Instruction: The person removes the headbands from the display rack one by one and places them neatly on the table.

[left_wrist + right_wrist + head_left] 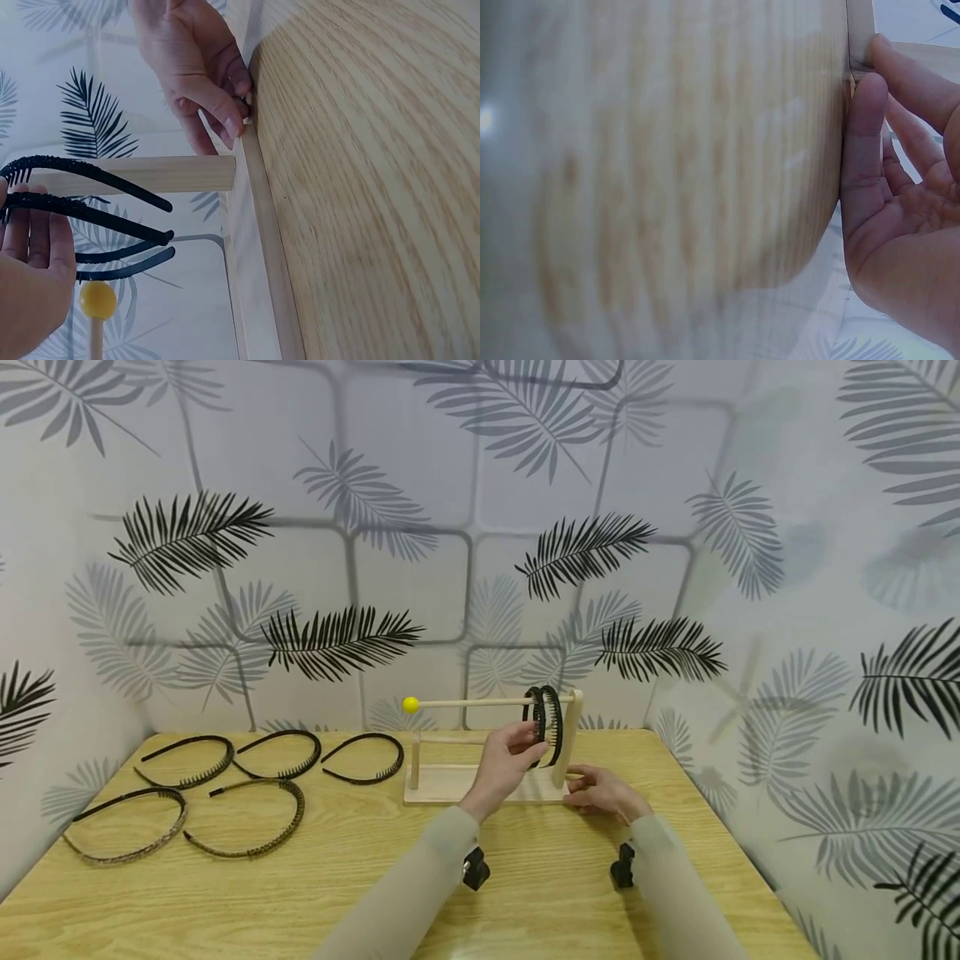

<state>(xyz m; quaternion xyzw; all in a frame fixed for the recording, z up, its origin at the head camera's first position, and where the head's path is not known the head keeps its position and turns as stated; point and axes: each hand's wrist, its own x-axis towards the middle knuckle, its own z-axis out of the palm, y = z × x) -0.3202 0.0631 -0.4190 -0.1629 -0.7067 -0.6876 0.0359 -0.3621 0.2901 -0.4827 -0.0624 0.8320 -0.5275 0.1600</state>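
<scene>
A wooden stand (450,785) has an upright post and a long rod (476,702) tipped with a yellow ball (410,705). Two black toothed headbands (556,727) hang on the rod close to the post. My left hand (507,763) holds the nearer-to-ball headband (82,215) with its fingers behind it; the exact thumb contact is cut off in the left wrist view. Low at the stand's right end, my right hand (604,792) grips the corner of the base, thumb (868,105) and forefinger against the wood.
Several more headbands (262,852) lie apart on the left of the wooden table (360,893), some black, some with patterned or braided bands. A patterned wall covering (420,585) stands right behind the table and along its sides.
</scene>
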